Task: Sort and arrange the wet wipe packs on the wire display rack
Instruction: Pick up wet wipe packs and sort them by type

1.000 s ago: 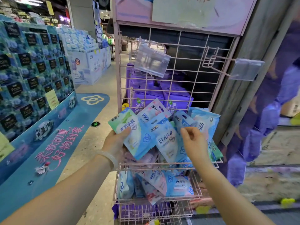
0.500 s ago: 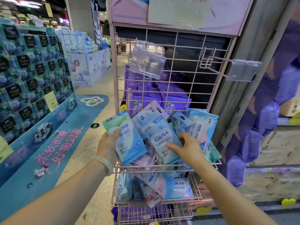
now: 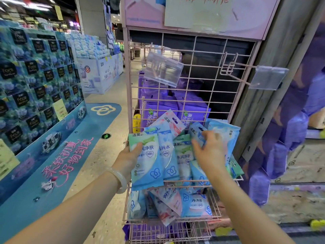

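The pink wire rack (image 3: 175,81) had an upper basket (image 3: 202,181) w/ small wipe packs standing upright and fanned, and a lower basket (image 3: 215,205) w/ more packs lying jumbled, some pink-and-white reading "99.9" (image 3: 168,196). Behind the grid sat purple packs (image 3: 158,111) marked "100%". The left hand (image 3: 127,160), bracelet (image 3: 119,175) at the wrist, gripped a green-topped pack (image 3: 147,166) at the basket's left front, thumb clamped over its face, other fingers hidden behind; its print read 洁柔 and 净肤. Just beside it stood a blue pack (image 3: 167,159) w/ 纯水, then another green one (image 3: 183,154) reading 水润净肤. The right hand (image 3: 210,152) hovered over the packs on the right, fingers spread apart and lightly curled, tips touching a blue pack (image 3: 196,132); can't tell if it pinched it. Two clear tag holders (image 3: 163,68) hung on hooks up the rack. Left of the aisle, a blue display (image 3: 35,76) carried "Face" boxes, w/ pink writing 柔软初夏 好物到家 on its base (image 3: 58,164)
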Available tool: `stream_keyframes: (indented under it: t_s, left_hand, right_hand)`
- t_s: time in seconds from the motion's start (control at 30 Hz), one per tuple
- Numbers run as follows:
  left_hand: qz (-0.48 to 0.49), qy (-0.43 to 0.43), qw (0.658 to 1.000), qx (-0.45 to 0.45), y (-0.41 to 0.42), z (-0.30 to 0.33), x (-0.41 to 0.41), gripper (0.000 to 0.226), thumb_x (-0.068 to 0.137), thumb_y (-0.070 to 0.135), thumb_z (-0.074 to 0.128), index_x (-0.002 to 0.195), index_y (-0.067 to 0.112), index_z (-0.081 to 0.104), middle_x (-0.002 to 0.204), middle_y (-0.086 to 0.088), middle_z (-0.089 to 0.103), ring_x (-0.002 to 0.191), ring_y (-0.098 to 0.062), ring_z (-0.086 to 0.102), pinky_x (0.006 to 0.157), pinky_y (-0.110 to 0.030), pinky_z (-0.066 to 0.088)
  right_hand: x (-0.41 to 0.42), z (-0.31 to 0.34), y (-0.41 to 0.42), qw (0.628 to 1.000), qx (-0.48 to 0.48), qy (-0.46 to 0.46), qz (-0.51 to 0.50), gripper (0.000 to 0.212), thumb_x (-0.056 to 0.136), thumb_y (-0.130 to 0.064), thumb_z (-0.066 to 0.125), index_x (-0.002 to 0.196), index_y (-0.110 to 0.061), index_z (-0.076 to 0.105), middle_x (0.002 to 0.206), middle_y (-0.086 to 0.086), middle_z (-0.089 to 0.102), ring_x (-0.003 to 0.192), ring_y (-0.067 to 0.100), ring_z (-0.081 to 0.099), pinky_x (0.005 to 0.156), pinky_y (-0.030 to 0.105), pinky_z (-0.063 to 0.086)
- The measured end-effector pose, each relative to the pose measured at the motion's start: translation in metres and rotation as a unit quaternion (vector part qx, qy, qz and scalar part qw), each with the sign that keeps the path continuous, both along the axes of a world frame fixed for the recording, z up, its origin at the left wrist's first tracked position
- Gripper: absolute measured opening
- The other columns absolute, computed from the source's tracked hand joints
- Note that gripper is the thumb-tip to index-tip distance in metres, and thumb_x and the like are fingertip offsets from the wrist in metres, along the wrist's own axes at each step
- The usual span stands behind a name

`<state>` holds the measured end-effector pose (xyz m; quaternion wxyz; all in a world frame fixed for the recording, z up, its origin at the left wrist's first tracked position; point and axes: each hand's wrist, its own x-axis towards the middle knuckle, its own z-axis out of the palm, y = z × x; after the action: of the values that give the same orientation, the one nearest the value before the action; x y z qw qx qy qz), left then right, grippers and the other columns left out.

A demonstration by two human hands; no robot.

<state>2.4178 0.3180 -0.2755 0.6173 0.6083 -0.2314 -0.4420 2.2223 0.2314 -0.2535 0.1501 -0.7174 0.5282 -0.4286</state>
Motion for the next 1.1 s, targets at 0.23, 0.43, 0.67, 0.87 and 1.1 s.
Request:
stream_keyframes:
  t_s: [0.23, 0.43, 0.67, 0.87, 1.1]
  left_hand:
    - [-0.005, 0.016, 1.000, 0.013, 0.001, 0.000, -0.001, 0.023, 0.089, 0.043, 0.053, 0.093, 0.021, 0.058, 0.105, -0.013, 0.071, 0.097, -0.037, 0.066, 0.093, -0.059, 0.048]
    - [0.000, 0.078, 0.997, -0.012, 0.005, -0.001, 0.002, 0.040, 0.092, 0.039, 0.049, 0.120, 0.011, 0.054, 0.110, -0.015, 0.069, 0.096, -0.036, 0.065, 0.086, -0.051, 0.052]
    - [-0.013, 0.184, 0.980, -0.070, 0.011, -0.007, 0.012, 0.028, 0.093, 0.036, 0.048, 0.095, 0.014, 0.066, 0.087, -0.010, 0.076, 0.073, -0.029, 0.072, 0.079, -0.047, 0.052]
    - [-0.020, 0.240, 0.968, -0.074, 0.018, -0.007, 0.029, 0.031, 0.091, 0.039, 0.047, 0.086, 0.016, 0.068, 0.073, -0.006, 0.076, 0.061, -0.024, 0.072, 0.067, -0.039, 0.051]
    - [-0.098, 0.200, 0.974, -0.033, 0.013, 0.003, 0.008, 0.036, 0.093, 0.035, 0.043, 0.097, 0.009, 0.068, 0.085, -0.013, 0.076, 0.071, -0.028, 0.073, 0.071, -0.040, 0.055]
  right_hand:
    - [-0.011, 0.007, -0.030, 0.983, 0.111, 0.149, -0.007, 0.026, 0.088, -0.028, 0.057, 0.078, -0.008, 0.043, 0.064, 0.002, 0.044, 0.068, 0.027, 0.046, 0.055, 0.031, 0.032]
    - [-0.021, 0.022, -0.032, 0.995, -0.024, -0.092, 0.023, 0.021, 0.091, -0.020, 0.051, 0.073, -0.011, 0.045, 0.070, 0.009, 0.054, 0.069, 0.033, 0.056, 0.058, 0.041, 0.045]
    - [-0.039, 0.058, -0.035, 0.943, 0.024, -0.320, 0.084, 0.025, 0.091, -0.018, 0.052, 0.067, -0.022, 0.047, 0.049, -0.001, 0.052, 0.034, 0.002, 0.048, 0.034, 0.015, 0.037]
    - [-0.012, 0.046, -0.032, 0.917, 0.167, -0.336, 0.134, 0.027, 0.092, -0.017, 0.051, 0.065, -0.017, 0.048, 0.049, 0.000, 0.042, 0.028, 0.000, 0.035, 0.030, 0.012, 0.026]
    - [0.050, -0.007, -0.008, 0.965, 0.184, -0.149, 0.114, 0.031, 0.089, -0.015, 0.055, 0.060, -0.019, 0.044, 0.058, -0.005, 0.043, 0.060, 0.015, 0.039, 0.059, 0.026, 0.033]
